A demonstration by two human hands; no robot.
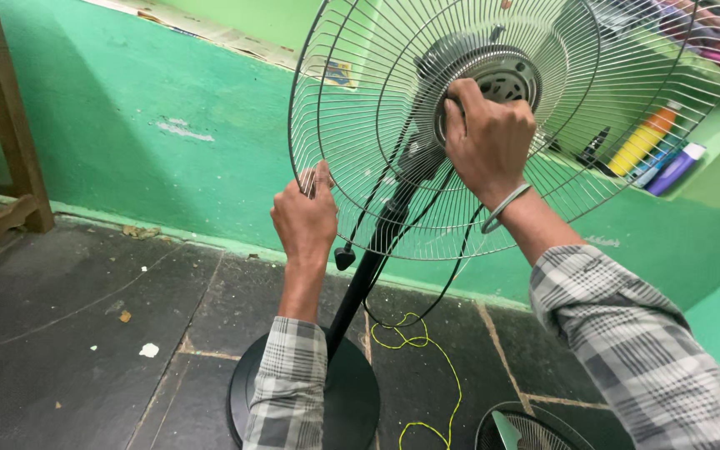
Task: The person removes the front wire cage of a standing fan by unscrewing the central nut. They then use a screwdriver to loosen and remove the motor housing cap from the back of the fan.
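1. Pedestal fan stands on a dark stone floor (68, 333) against a green wall (127, 108); round black base (360, 400), black pole (360, 283) running up to the head.
2. Wire guard (360, 100), the rear half of the cage, is mounted on the fan head and fills the upper centre of the view, tilted toward the camera. No blade visible inside it.
3. Left hand (303, 218): closed on the guard's outer rim at its lower left edge, fingers wrapped around the wire ring.
4. Right hand (487, 137): at the guard's centre, fingers curled and pressed around the motor hub (506, 79). Grasping at the hub, but whether it grips a ring or nut there or the housing itself, can't tell.
5. Metal bangle (503, 208) on the right wrist; both arms in grey plaid sleeves.
6. Black power cord (460, 267) hangs from the head behind the guard; a thin yellow wire (427, 350) lies in loops on the floor just right of the base.
7. Second wire guard (535, 429) lies on the floor at the bottom edge, right of the base, partly cut off.
8. Wooden furniture leg (10, 117) at far left. Cluttered shelf (710, 125) at upper right with coloured bottles (652, 150).
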